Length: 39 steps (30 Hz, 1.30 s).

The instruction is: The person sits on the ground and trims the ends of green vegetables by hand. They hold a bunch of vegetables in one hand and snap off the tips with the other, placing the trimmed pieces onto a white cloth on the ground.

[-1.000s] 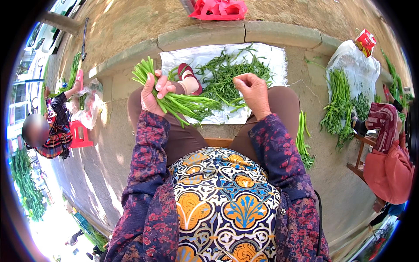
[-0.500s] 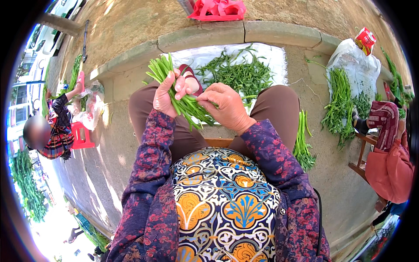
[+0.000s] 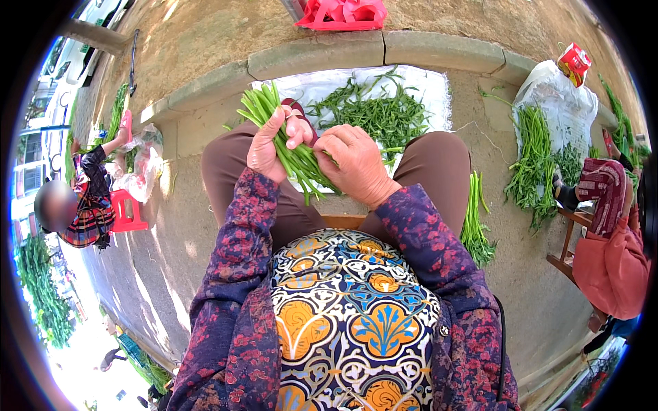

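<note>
My left hand is closed around a bundle of long green stalks, whose cut ends fan out up and to the left. My right hand rests against the lower part of the same bundle, fingers wrapped over the stalks just above my knees. Beyond the hands, a white sheet lies on the ground with a loose heap of trimmed greens on it. A dark red sandal tip shows between the hands and the sheet.
A stone kerb curves behind the sheet. More green stalks lie by my right knee, and another pile with a white bag sits further right. A person in plaid sits at the left on a red stool; another person in pink sits at the right edge.
My right hand came in from the right and closed on the bundle beside my left hand. The bundle has been lifted slightly and turned more upright.
</note>
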Each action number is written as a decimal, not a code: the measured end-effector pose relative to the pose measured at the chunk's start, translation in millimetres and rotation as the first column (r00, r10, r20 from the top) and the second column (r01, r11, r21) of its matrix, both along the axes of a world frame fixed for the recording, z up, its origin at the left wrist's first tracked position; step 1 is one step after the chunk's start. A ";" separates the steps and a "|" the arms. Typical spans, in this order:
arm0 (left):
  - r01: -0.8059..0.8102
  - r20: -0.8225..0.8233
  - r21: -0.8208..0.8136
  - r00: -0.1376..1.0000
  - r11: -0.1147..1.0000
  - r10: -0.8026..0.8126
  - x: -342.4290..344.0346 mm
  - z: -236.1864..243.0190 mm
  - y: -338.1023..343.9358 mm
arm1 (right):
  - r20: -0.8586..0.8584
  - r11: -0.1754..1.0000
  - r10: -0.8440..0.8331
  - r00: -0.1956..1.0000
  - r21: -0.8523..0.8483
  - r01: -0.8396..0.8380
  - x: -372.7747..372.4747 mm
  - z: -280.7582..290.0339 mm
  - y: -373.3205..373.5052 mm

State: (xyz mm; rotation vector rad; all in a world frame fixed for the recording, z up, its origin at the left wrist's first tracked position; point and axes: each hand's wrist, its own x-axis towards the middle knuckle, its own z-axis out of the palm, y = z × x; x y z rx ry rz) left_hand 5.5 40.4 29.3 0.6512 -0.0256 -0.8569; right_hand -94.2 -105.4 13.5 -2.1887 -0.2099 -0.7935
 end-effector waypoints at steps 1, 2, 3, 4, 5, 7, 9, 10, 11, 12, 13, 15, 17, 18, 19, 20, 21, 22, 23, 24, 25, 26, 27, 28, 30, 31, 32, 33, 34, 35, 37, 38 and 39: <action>-0.002 0.017 0.023 1.000 1.000 0.002 -1.0 1.7 -0.8 | 0.006 1.000 -0.011 1.000 0.001 0.011 0.8 0.2 -1.2; -0.005 0.034 0.045 0.999 0.999 0.003 -2.0 3.3 -1.5 | -0.017 0.999 -0.011 1.000 0.040 0.012 1.6 0.1 -2.6; -0.007 0.051 0.068 0.999 0.998 0.004 -2.7 4.5 -2.1 | -0.039 0.997 -0.010 0.999 0.078 0.013 2.4 -0.1 -4.1; -0.002 0.063 0.077 0.998 0.997 -0.003 -3.4 5.1 -3.2 | -0.063 0.993 -0.010 0.998 0.115 0.017 2.3 -0.3 -5.5; 0.003 0.074 0.086 0.997 0.996 -0.009 -4.0 5.6 -4.2 | -0.123 0.990 -0.011 0.992 0.136 0.028 1.8 0.0 -6.4; 0.020 0.095 0.118 0.995 0.993 -0.031 -4.6 5.0 -5.9 | -0.243 0.983 -0.012 0.970 0.173 0.056 0.6 1.0 -8.2; 0.043 0.114 0.163 0.992 0.986 -0.062 -4.1 3.7 -8.2 | -0.358 0.957 0.006 0.934 0.274 0.099 2.9 -6.6 -9.0; 0.028 0.132 0.194 0.990 0.981 -0.054 -4.7 5.2 -11.7 | -0.410 0.938 0.022 0.912 0.325 0.123 4.9 -11.8 -9.7; 0.027 0.117 0.184 0.992 0.983 -0.050 -3.9 5.6 -12.2 | -0.445 0.911 0.008 0.895 0.371 0.177 6.2 -16.1 -11.0; 0.027 0.102 0.174 0.994 0.984 -0.045 -2.7 6.1 -11.7 | -0.481 0.881 -0.004 0.877 0.414 0.231 7.2 -20.6 -13.3; 0.023 0.087 0.163 0.996 0.986 -0.038 -0.5 6.7 -9.7 | -0.516 0.847 -0.011 0.857 0.451 0.282 9.2 -25.8 -16.0; -0.035 -0.051 0.040 0.998 0.999 0.037 9.1 3.9 3.6 | -0.563 0.735 -0.047 0.825 0.540 0.410 9.2 -39.1 -35.1; -0.116 -0.029 0.029 0.993 0.993 0.117 16.3 2.3 13.4 | -0.530 0.575 -0.102 0.842 0.659 0.485 4.2 -54.0 -55.5; -0.141 0.000 0.000 0.990 0.990 0.141 21.2 -0.4 19.6 | -0.515 0.481 -0.054 0.855 0.737 0.474 2.5 -59.5 -63.1; -0.163 -0.026 -0.059 0.986 0.985 0.162 24.0 -1.6 24.6 | -0.497 0.379 -0.012 0.868 0.801 0.464 1.3 -60.0 -68.2; -0.196 -0.032 -0.073 0.980 0.978 0.194 27.0 -2.5 28.7 | -0.455 0.325 -0.003 0.890 0.841 0.432 2.1 -60.7 -71.4; -0.228 -0.039 -0.087 0.973 0.970 0.226 30.1 -3.0 32.4 | -0.438 0.290 -0.004 0.899 0.860 0.420 1.6 -61.0 -74.1; -0.231 -0.061 -0.118 0.972 0.966 0.225 34.1 -2.8 39.1 | -0.419 0.254 0.002 0.908 0.878 0.405 2.3 -54.6 -74.9; -0.249 -0.038 -0.097 0.968 0.964 0.246 36.5 -3.9 43.8 | -0.400 0.217 0.006 0.917 0.895 0.389 2.9 -49.2 -75.7; -0.267 -0.015 -0.076 0.964 0.961 0.266 38.4 -5.1 47.9 | -0.410 0.211 0.008 0.912 0.892 0.399 2.8 -46.6 -77.1; -0.282 0.008 -0.058 0.959 0.958 0.283 40.7 -5.7 51.2 | -0.403 0.203 0.002 0.915 0.896 0.394 2.2 -46.1 -78.8; -0.249 0.016 -0.094 0.968 0.964 0.251 44.9 -9.0 56.3 | -0.395 0.195 -0.004 0.919 0.901 0.388 1.7 -46.0 -80.5; -0.281 0.012 -0.079 0.959 0.956 0.283 47.5 -12.0 59.1 | -0.388 0.186 -0.010 0.922 0.905 0.383 1.5 -46.2 -81.9; -0.313 0.008 -0.065 0.949 0.947 0.315 48.4 -12.9 59.3 | -0.394 0.194 -0.025 0.919 0.900 0.391 1.8 -46.0 -83.4; -0.343 -0.001 -0.055 0.939 0.938 0.343 51.0 -13.7 61.3 | -0.372 0.184 -0.034 0.928 0.910 0.372 0.4 -43.8 -84.8; -0.346 0.025 -0.045 0.937 0.937 0.347 51.2 -13.2 60.9 | -0.362 0.180 -0.040 0.931 0.914 0.363 -0.1 -42.0 -85.8; -0.350 0.052 -0.035 0.935 0.936 0.351 51.3 -12.4 60.7 | -0.368 0.193 -0.045 0.929 0.909 0.369 -0.3 -41.2 -86.7; -0.354 0.079 -0.025 0.932 0.935 0.354 51.3 -11.8 60.6 | -0.374 0.206 -0.051 0.926 0.904 0.376 -0.5 -40.6 -87.5; -0.363 0.082 -0.016 0.928 0.932 0.363 51.6 -11.2 61.2 | -0.379 0.219 -0.055 0.924 0.898 0.382 -0.4 -40.4 -88.1; -0.372 0.085 -0.008 0.925 0.928 0.371 52.1 -10.5 62.1 | -0.376 0.224 -0.062 0.925 0.898 0.380 -0.1 -41.1 -88.3; -0.393 0.089 0.023 0.917 0.919 0.390 51.7 -9.1 61.6 | -0.370 0.234 -0.076 0.926 0.896 0.377 0.7 -44.1 -88.2; -0.406 0.089 0.047 0.912 0.913 0.401 50.8 -8.6 60.0 | -0.386 0.292 -0.105 0.916 0.869 0.400 1.1 -47.1 -88.2; -0.418 0.090 0.070 0.907 0.906 0.411 49.8 -8.1 58.3 | -0.401 0.347 -0.135 0.906 0.837 0.422 1.4 -51.7 -88.3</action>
